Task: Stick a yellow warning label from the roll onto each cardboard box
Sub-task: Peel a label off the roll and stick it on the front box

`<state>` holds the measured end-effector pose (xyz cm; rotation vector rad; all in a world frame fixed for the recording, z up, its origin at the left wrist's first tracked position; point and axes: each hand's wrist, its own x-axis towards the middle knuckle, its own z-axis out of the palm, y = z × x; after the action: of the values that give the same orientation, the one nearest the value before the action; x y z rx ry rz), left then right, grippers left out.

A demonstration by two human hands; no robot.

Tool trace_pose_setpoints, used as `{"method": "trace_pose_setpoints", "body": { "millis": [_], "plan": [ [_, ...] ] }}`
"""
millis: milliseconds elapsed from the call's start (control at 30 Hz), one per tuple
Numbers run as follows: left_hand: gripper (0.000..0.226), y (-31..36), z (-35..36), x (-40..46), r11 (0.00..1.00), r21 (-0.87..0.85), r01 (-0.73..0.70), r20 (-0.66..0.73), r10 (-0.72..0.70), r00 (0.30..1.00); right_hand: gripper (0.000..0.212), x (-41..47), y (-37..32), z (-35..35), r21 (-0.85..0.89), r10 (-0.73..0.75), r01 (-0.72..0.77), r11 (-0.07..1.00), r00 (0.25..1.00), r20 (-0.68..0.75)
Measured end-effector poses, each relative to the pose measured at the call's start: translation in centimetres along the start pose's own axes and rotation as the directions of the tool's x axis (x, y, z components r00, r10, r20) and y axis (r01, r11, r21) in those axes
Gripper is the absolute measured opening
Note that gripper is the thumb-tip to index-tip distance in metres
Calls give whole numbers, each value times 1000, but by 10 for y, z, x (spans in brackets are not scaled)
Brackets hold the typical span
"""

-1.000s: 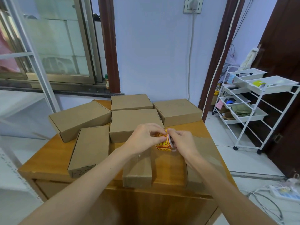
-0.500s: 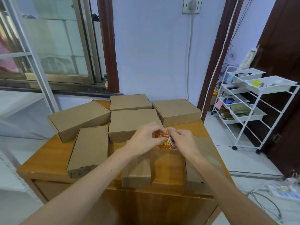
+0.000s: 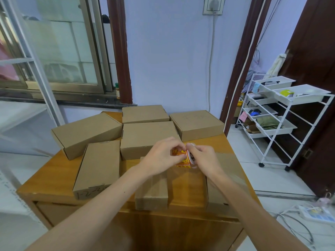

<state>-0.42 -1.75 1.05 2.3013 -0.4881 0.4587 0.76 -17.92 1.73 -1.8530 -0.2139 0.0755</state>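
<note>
Head view: little has changed; both hands remain together. The left hand [image 3: 161, 156] pinches a label on the roll [image 3: 184, 158]; the right hand [image 3: 204, 157] grips the roll, its core axis pointing sideways.

Most of the label roll [image 3: 184, 159] is covered by the left hand [image 3: 161, 158] and right hand [image 3: 204, 158]; only a yellow-and-red strip shows, its print too small to read. The near middle box [image 3: 151, 193] and near right box [image 3: 220, 182] lie partly under the forearms. The frame's lower edge cuts both arms. Faint writing on the far right box [image 3: 196, 124] is illegible. Contents of the white rack [image 3: 282, 113] are indistinct.
</note>
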Motion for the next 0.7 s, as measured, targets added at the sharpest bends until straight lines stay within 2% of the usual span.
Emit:
{"method": "trace_pose_setpoints", "body": {
  "millis": [100, 267, 433, 567, 700],
  "plan": [
    [13, -1, 1, -1, 998, -50, 38, 19, -37, 999, 38, 2, 4, -1, -18, -2, 2, 1000, 1000, 3],
    [10, -3, 2, 0, 963, -231, 136, 48, -128, 991, 39, 5, 10, -1, -15, 1, -1, 1000, 1000, 1],
    [7, -3, 5, 1, 957, -235, 167, -2, -172, 985, 39, 5, 9, -3, 22, -13, 12, 1000, 998, 56],
    [6, -3, 5, 2, 943, -264, 202, -25, -216, 976, 21, 6, 12, -5, 32, -35, 30, 999, 985, 170],
    [5, -4, 4, 1, 926, -295, 235, 12, -242, 970, 10, 9, 21, -7, -13, -37, 40, 999, 982, 185]
  ]
}}
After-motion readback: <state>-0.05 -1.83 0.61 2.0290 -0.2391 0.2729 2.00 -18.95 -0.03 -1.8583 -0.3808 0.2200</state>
